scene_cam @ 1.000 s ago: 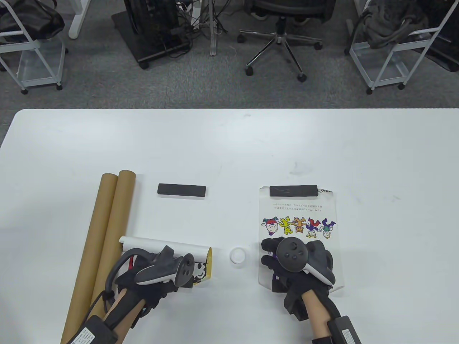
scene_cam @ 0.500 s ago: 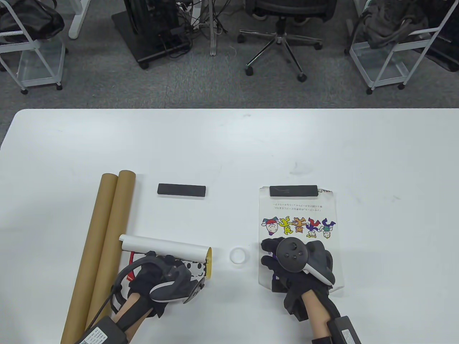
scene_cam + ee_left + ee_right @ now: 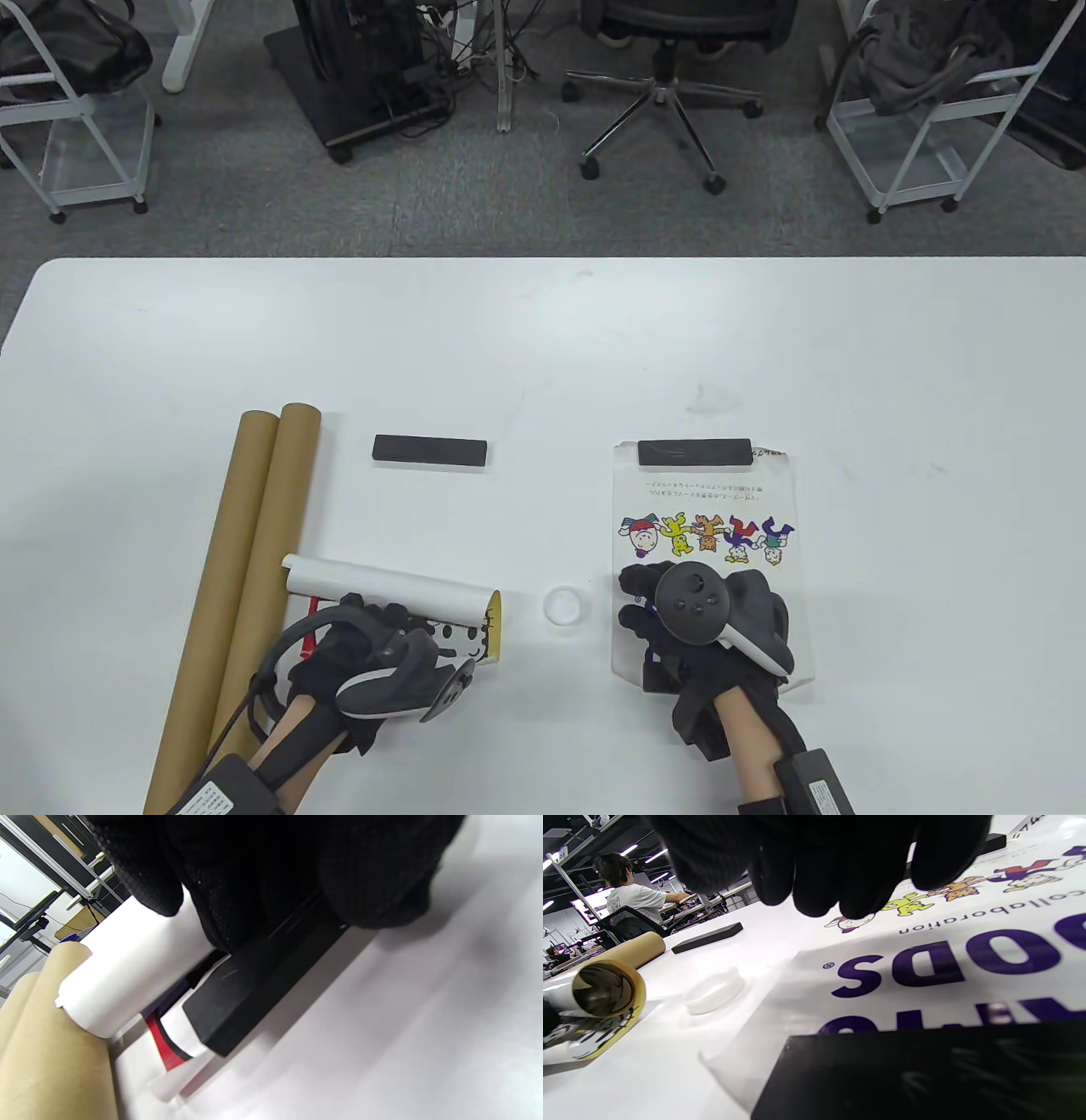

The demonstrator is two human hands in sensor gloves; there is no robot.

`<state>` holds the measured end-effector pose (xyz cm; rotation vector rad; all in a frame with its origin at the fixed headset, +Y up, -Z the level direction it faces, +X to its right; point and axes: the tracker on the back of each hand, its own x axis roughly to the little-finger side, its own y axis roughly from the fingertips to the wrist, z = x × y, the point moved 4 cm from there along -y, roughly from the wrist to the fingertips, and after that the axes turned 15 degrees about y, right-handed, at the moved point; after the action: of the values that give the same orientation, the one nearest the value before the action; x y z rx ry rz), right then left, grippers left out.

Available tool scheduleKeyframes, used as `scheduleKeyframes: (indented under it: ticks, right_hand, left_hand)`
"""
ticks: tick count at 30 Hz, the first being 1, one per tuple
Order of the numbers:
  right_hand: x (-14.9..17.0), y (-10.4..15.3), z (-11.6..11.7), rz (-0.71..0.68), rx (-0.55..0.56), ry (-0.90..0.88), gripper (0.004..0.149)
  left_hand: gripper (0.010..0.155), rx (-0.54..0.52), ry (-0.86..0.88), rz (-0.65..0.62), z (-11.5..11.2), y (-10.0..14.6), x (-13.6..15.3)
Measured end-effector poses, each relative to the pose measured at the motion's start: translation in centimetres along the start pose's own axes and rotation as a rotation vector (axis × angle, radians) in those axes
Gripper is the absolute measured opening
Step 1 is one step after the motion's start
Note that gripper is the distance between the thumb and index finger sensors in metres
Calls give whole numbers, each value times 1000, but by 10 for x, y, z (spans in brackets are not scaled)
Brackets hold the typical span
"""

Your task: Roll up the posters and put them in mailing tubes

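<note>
A partly rolled poster [image 3: 390, 587] lies near the table's front left, its white roll [image 3: 127, 971] against two brown cardboard mailing tubes [image 3: 254, 543]. My left hand [image 3: 382, 632] sits at the poster's near edge. Its fingers [image 3: 148, 878] touch the roll, and fingers and thumb straddle a black weight bar [image 3: 254, 984] on that edge. A second poster [image 3: 704, 509] with cartoon figures lies flat on the right. My right hand [image 3: 645, 607] rests on its near half with loosely bent fingers. One black bar [image 3: 694, 452] holds its far edge and another [image 3: 925, 1073] lies under my wrist.
A white tube cap [image 3: 563, 605] sits on the table between the two posters. A loose black bar [image 3: 430, 450] lies beyond the rolled poster. Chairs and wire carts stand on the floor past the far table edge.
My left hand drew back from on top of the roll to the poster's near edge, uncovering more of the printed sheet. The right hand stayed still.
</note>
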<state>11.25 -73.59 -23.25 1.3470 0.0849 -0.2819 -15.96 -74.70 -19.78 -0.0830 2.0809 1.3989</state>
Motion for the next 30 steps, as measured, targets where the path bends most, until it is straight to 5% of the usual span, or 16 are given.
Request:
scheduleKeyframes:
  ticks: [10,30]
  right_hand:
    - [0,0,0,0,2,2,55]
    - [0,0,0,3,-1,5,54]
  left_hand:
    - [69,-16,10,11,17,16,9]
    - [70,11,-40,-47,-11,-6,-16]
